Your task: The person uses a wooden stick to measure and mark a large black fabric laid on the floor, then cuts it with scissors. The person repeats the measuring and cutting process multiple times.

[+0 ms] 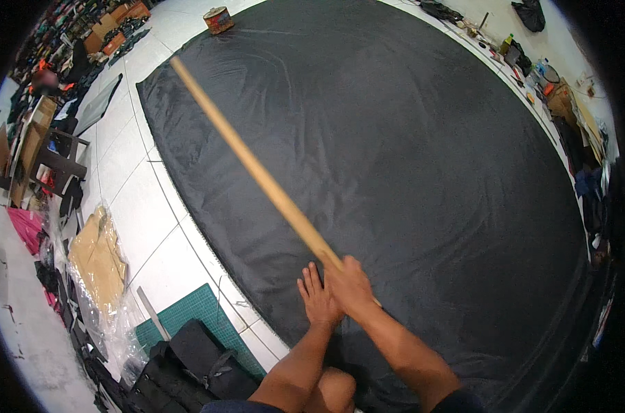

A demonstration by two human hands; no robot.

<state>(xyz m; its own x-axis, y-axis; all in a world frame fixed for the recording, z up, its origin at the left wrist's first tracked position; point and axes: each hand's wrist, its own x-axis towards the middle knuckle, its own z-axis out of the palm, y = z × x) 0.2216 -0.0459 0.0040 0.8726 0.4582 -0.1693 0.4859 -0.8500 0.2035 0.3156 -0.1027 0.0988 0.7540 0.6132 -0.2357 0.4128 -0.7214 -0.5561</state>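
A wide sheet of black fabric is spread over the white tiled floor, with soft wrinkles across it. My right hand is closed around the near end of a long, pale wooden stick. From my grip the stick slants to the far left, its other end near the fabric's left edge. Just left of the right hand, my left hand lies palm down on the fabric, fingers stretched out. Whether the stick rests on the fabric along its whole length, I cannot tell.
A rusty, reddish tin stands at the far left fabric edge. Near left are a green cutting mat, a metal ruler, a black bag and plastic-wrapped brown paper. Clutter lines the right wall; a dark stool stands left.
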